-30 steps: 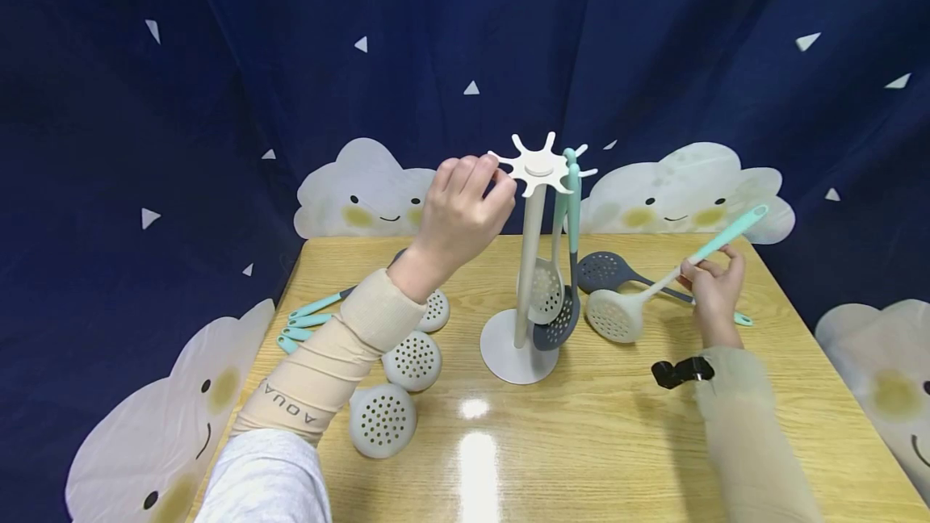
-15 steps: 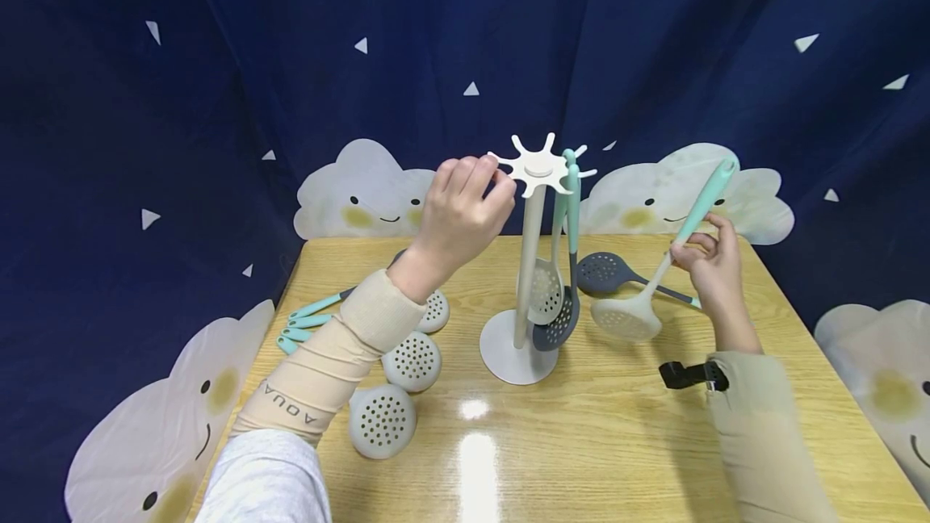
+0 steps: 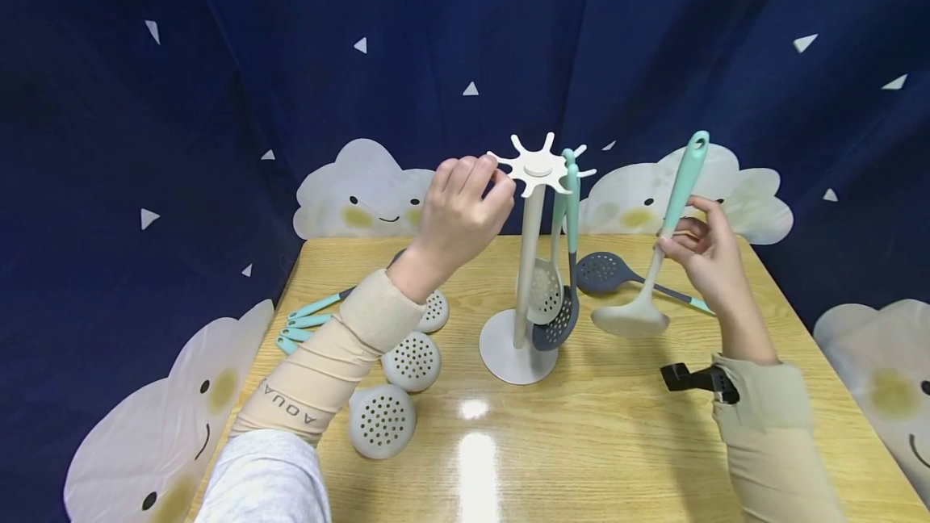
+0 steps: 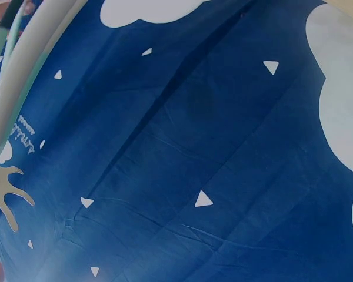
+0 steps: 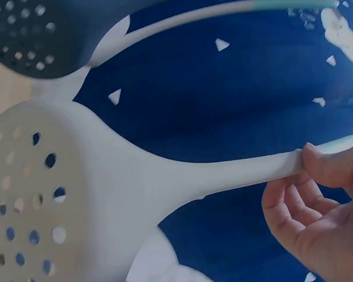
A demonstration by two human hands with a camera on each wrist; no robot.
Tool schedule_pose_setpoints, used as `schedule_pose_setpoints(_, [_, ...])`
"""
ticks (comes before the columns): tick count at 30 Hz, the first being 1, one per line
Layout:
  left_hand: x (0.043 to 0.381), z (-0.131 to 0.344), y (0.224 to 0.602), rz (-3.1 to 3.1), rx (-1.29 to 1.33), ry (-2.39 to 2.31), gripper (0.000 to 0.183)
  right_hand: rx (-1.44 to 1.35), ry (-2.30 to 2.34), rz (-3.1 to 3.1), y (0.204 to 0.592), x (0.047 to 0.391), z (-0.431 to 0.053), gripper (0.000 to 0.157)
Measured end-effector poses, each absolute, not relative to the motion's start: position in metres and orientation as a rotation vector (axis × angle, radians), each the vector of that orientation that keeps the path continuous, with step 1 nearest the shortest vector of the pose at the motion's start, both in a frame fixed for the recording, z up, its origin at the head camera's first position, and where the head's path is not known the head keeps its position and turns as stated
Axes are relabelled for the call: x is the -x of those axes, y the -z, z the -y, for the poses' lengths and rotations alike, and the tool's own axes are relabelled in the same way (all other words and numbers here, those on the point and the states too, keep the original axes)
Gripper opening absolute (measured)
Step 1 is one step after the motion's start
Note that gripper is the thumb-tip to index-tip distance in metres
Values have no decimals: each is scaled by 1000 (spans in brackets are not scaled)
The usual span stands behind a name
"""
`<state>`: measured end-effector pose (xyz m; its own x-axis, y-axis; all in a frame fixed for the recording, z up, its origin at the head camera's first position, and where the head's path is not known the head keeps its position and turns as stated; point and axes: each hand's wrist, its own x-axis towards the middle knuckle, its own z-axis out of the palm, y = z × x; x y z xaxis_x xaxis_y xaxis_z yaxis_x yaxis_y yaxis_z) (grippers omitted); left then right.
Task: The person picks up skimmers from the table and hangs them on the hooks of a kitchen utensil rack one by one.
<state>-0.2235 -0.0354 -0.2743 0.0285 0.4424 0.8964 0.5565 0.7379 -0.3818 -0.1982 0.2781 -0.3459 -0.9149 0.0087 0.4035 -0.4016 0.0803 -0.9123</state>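
In the head view my right hand (image 3: 701, 253) pinches a cream skimmer (image 3: 630, 319) with a mint handle where handle and neck meet. It hangs nearly upright above the table, bowl down; its holes show in the right wrist view. My left hand (image 3: 468, 204), fingers curled, grips a hook at the left of the white utensil stand (image 3: 529, 265). Two skimmers hang on the stand's right side, a cream skimmer (image 3: 545, 293) and a dark grey skimmer (image 3: 557, 328). Only the stand's hooks (image 4: 6, 191) and pole show at the left wrist view's edge.
Another dark grey skimmer (image 3: 601, 271) lies behind the right hand's skimmer. At left, partly under the left arm, lie several utensils, among them a pale skimmer head (image 3: 383, 421) and mint handles (image 3: 311, 320). A dark blue curtain (image 3: 465, 23) hangs behind the wooden table (image 3: 596, 442).
My right hand has tipped the cream skimmer from a slant toward upright, its handle end swinging up and left. The left hand has stayed on the stand.
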Motion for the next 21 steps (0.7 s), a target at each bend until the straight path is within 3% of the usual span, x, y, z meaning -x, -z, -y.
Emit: schedule_pose_setpoints(21, [223,35,274,1603,827,109,6,-842,-1781,2180,308,166,-243,59])
